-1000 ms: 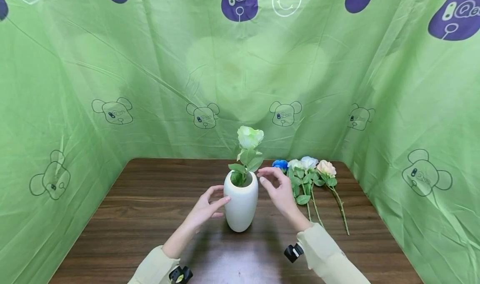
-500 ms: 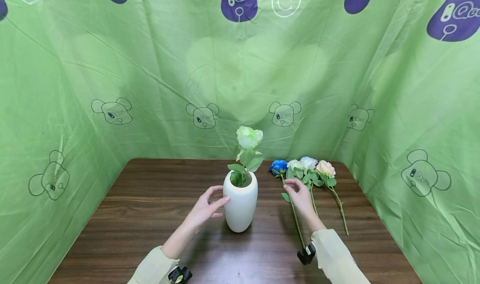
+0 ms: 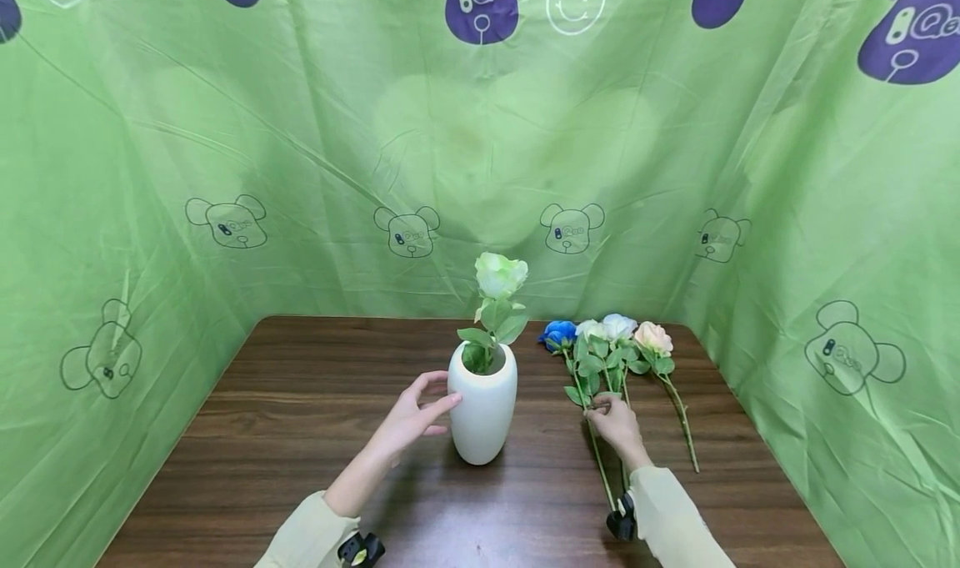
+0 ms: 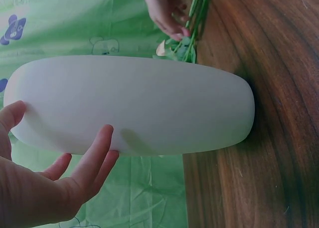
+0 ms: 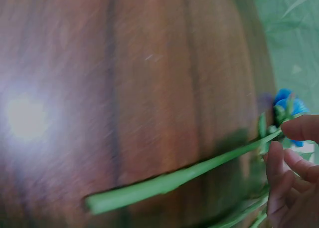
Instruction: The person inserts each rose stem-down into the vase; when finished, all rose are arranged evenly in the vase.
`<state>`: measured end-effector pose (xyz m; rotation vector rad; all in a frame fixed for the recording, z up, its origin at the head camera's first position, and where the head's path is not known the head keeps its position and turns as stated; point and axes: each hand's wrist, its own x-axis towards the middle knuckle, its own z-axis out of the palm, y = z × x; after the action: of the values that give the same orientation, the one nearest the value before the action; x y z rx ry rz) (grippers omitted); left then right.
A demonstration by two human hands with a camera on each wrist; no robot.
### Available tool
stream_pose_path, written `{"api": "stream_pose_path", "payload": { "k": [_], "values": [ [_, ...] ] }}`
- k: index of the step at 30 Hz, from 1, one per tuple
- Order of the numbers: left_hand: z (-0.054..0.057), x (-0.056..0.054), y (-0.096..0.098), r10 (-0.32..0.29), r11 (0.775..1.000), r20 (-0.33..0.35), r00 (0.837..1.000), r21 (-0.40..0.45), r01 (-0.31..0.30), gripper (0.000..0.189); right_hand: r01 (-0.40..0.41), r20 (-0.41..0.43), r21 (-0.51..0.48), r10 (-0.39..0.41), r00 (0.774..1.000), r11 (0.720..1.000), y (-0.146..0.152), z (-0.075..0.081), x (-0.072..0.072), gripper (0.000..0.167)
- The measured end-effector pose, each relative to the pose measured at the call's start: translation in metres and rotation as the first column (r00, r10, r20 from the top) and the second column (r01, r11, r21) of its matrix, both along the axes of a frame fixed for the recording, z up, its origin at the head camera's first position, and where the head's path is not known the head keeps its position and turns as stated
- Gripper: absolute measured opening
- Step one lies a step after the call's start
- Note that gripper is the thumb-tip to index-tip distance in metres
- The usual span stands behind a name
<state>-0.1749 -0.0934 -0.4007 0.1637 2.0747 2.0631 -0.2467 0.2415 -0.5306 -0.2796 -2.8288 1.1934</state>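
The left hand (image 3: 412,418), its fingers spread wide, touches one white vase (image 3: 483,422), which stands upright at its right side. One pale green rose (image 3: 500,274) rises from this vase, higher than the hand. The right hand (image 3: 618,428) is narrow at the stem of one blue rose (image 3: 558,334); whether it pinches, one cannot tell. Beyond this hand lie three more roses: one greenish-white (image 3: 591,329), one pale blue (image 3: 618,326), one peach (image 3: 652,337).
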Motion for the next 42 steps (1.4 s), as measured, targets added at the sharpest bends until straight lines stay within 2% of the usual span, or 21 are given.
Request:
{"api": "stream_pose_path", "payload": {
  "k": [4, 7, 11, 16, 18, 19, 23, 26, 30, 35, 38, 42],
  "values": [
    [0.000, 0.000, 0.000, 0.001, 1.000, 0.000, 1.000, -0.002, -0.001, 0.051, 0.019, 0.049, 0.096, -0.023, 0.999, 0.995, 0.004, -0.010, 0.002, 0.031],
    [-0.003, -0.001, -0.001, 0.000, 1.000, -0.007, 1.000, 0.002, 0.000, 0.050, 0.024, 0.043, 0.152, -0.031, 0.999, 0.988, 0.004, -0.013, 0.002, 0.033],
    [-0.019, -0.009, -0.003, 0.002, 1.000, -0.016, 1.000, 0.011, -0.001, 0.052, 0.001, 0.035, 0.199, -0.008, 0.999, 0.980, 0.001, -0.014, 0.001, 0.036],
    [-0.027, -0.013, -0.003, 0.005, 1.000, -0.015, 1.000, 0.011, -0.005, 0.053, 0.007, 0.034, 0.198, -0.014, 0.999, 0.980, -0.001, -0.017, -0.001, 0.033],
    [-0.027, -0.013, -0.003, 0.004, 1.000, -0.016, 1.000, 0.011, -0.004, 0.053, 0.007, 0.027, 0.161, -0.012, 1.000, 0.987, -0.001, -0.018, -0.002, 0.033],
    [-0.030, -0.015, -0.003, 0.007, 1.000, -0.018, 1.000, 0.009, -0.007, 0.053, 0.004, 0.025, 0.135, -0.008, 1.000, 0.991, -0.001, -0.019, -0.003, 0.033],
    [-0.031, -0.015, -0.003, 0.010, 1.000, -0.026, 1.000, 0.008, -0.010, 0.054, -0.025, 0.018, -0.033, 0.025, 1.000, 0.999, -0.002, -0.021, -0.002, 0.033],
    [-0.031, -0.015, -0.003, 0.011, 1.000, -0.026, 1.000, 0.009, -0.010, 0.054, -0.042, 0.028, -0.199, 0.048, 0.998, 0.979, -0.001, -0.019, -0.001, 0.032],
    [-0.028, -0.014, -0.004, 0.005, 1.000, -0.016, 1.000, 0.013, -0.005, 0.053, -0.038, 0.030, -0.367, 0.053, 0.998, 0.930, 0.000, -0.012, 0.001, 0.031],
    [-0.014, -0.007, -0.003, -0.008, 1.000, -0.016, 1.000, 0.012, 0.008, 0.050, -0.054, -0.016, -0.461, 0.053, 0.998, 0.886, 0.001, -0.005, 0.004, 0.033],
    [-0.006, -0.002, -0.001, -0.008, 1.000, -0.018, 1.000, 0.000, 0.008, 0.049, -0.102, -0.097, -0.482, 0.063, 0.993, 0.870, 0.000, -0.002, 0.006, 0.033],
    [-0.002, 0.000, -0.001, -0.009, 1.000, -0.014, 1.000, -0.006, 0.009, 0.049, -0.144, -0.196, -0.495, 0.051, 0.979, 0.857, -0.005, 0.004, 0.007, 0.033]
  ]
}}
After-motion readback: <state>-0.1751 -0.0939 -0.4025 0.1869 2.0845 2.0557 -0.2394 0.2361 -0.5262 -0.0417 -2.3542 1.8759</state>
